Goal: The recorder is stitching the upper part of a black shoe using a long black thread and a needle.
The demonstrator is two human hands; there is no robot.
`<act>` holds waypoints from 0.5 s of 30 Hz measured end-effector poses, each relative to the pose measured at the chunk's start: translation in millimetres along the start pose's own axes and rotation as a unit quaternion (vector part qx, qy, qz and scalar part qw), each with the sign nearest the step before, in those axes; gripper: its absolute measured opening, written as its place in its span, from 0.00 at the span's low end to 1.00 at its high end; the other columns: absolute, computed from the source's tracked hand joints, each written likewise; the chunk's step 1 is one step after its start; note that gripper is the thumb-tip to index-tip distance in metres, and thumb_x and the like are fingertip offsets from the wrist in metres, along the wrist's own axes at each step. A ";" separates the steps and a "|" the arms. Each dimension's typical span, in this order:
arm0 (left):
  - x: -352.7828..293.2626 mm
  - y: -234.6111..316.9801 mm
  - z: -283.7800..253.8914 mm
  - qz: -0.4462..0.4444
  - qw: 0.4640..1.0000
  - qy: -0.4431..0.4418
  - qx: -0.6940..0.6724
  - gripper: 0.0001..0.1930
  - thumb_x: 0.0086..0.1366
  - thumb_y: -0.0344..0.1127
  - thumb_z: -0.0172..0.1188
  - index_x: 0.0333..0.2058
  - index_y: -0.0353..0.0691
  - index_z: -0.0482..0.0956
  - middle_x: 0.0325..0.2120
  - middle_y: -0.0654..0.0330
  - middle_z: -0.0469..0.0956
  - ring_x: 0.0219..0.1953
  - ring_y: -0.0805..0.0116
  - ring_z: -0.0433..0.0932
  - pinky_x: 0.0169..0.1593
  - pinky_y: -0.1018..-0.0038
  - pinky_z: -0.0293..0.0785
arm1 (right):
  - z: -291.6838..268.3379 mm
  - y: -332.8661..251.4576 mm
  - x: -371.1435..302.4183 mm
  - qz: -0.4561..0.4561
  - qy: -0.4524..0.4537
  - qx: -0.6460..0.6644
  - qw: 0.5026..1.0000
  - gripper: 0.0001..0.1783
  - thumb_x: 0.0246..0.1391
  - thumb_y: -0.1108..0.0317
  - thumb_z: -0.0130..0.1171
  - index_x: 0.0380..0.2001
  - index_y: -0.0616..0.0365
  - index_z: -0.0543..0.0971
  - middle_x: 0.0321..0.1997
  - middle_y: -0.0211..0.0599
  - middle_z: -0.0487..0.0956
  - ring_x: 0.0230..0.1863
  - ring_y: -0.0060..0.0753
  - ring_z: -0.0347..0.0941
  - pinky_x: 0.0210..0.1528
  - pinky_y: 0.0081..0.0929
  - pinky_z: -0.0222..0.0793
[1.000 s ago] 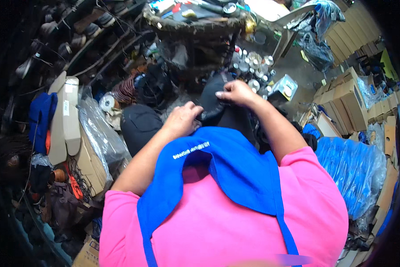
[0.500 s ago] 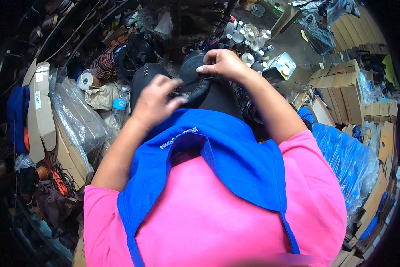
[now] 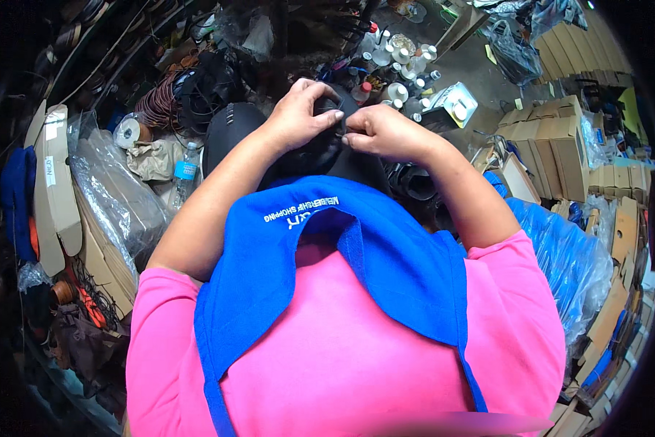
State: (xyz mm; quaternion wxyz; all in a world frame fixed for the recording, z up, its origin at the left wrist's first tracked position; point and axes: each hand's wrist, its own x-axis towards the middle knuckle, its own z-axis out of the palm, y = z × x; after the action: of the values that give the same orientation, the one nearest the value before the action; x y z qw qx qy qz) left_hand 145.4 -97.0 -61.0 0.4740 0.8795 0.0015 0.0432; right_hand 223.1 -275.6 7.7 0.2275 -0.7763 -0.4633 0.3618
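A dark, rounded black leather-like piece (image 3: 319,154) rests on my lap, close to my black-clad knees; its exact kind is hard to make out against them. My left hand (image 3: 303,116) curls over its far edge, thumb and fingers closed on it. From the right, my right hand (image 3: 386,132) meets it in a pinch, thumb tip against the fingers at the piece's edge. Anything thin or small between those fingertips is too small to tell. A blue apron (image 3: 269,233) covers my front just below both hands.
Several capped bottles (image 3: 397,93) stand ahead on the right, beside a clear square container (image 3: 455,105). Cardboard boxes (image 3: 553,146) and a blue plastic-wrapped bundle (image 3: 561,251) lie to the right. Leftward are a spool (image 3: 128,133), a water bottle (image 3: 185,175) and plastic-covered sheets (image 3: 116,189).
My left hand has moved up and forward from above my lap and closed on the black piece. My right hand has come down and slightly right, its fingers now pinched lower.
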 end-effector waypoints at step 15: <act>29.0 -9.4 -44.1 -0.065 0.931 -0.281 -0.225 0.13 0.57 0.29 0.61 0.41 0.34 0.78 0.37 0.64 0.78 0.42 0.77 0.74 0.51 0.77 0.68 | -1.0 14.9 -8.5 -0.087 0.158 -0.041 0.983 0.11 0.49 0.72 0.56 0.37 0.53 0.81 0.30 0.37 0.75 0.33 0.34 0.72 0.38 0.27 0.68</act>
State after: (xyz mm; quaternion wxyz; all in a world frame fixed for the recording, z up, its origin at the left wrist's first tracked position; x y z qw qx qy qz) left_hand 171.2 -53.8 -42.6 0.6421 0.7239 -0.0849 -0.2377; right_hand 229.5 -290.1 1.1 0.2966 -0.7890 -0.5016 0.1946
